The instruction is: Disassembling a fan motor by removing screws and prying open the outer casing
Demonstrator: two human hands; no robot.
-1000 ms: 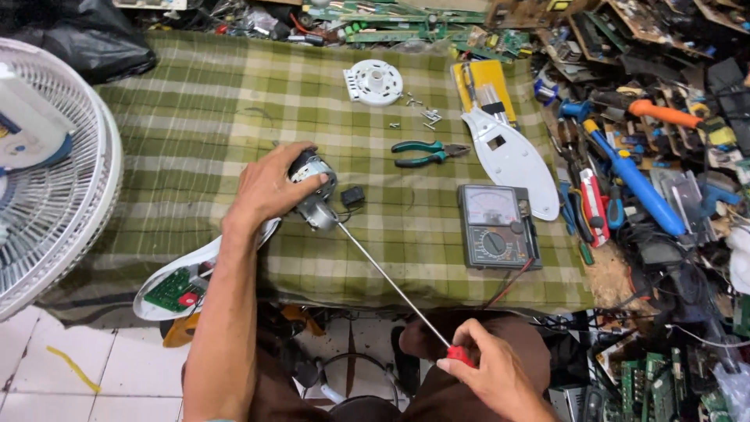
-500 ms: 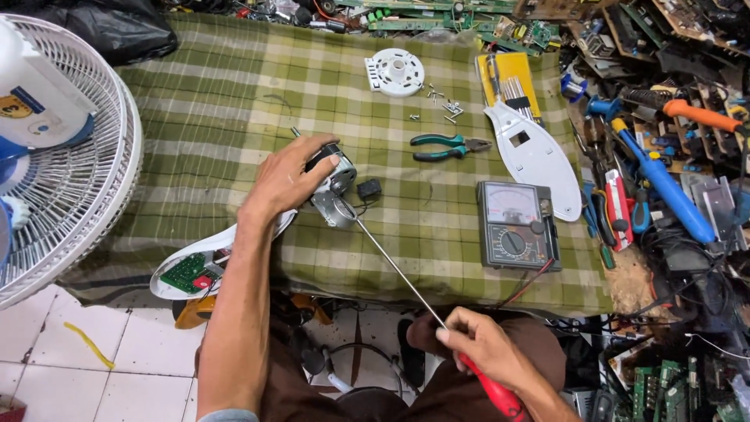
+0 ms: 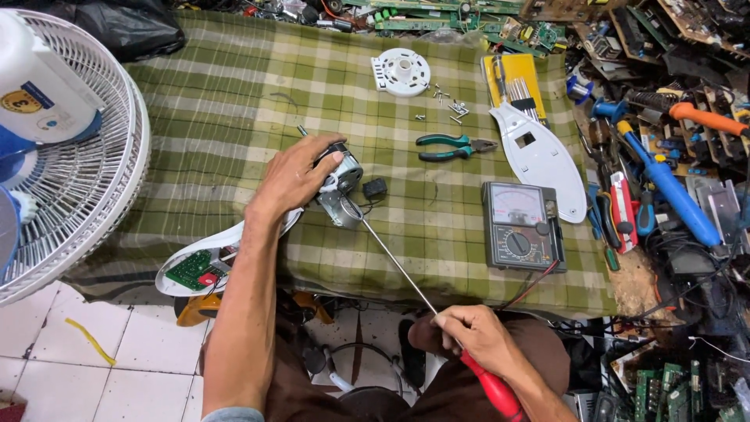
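My left hand [image 3: 295, 173] is clamped over a small fan motor [image 3: 341, 178] lying on the green plaid cloth [image 3: 234, 94]. My right hand [image 3: 478, 337] grips a long screwdriver with a red handle [image 3: 492, 389] near the table's front edge. Its thin metal shaft [image 3: 394, 262] runs up and left, and its tip meets the motor's metal bracket. A small black part [image 3: 375, 187] on wires sits just right of the motor. Below my left wrist a white housing holding a green circuit board [image 3: 192, 270] hangs over the table edge.
An analog multimeter [image 3: 522, 227] lies right of the shaft. Green-handled pliers [image 3: 453, 145], a round white cap [image 3: 400, 71], loose screws [image 3: 447, 103] and a white plastic cover [image 3: 539, 160] lie farther back. A white fan grille [image 3: 78, 172] stands at left; tools and circuit boards crowd the right.
My right hand slid up from the red handle toward the shaft. My left hand stays on the motor. The view has shifted slightly.
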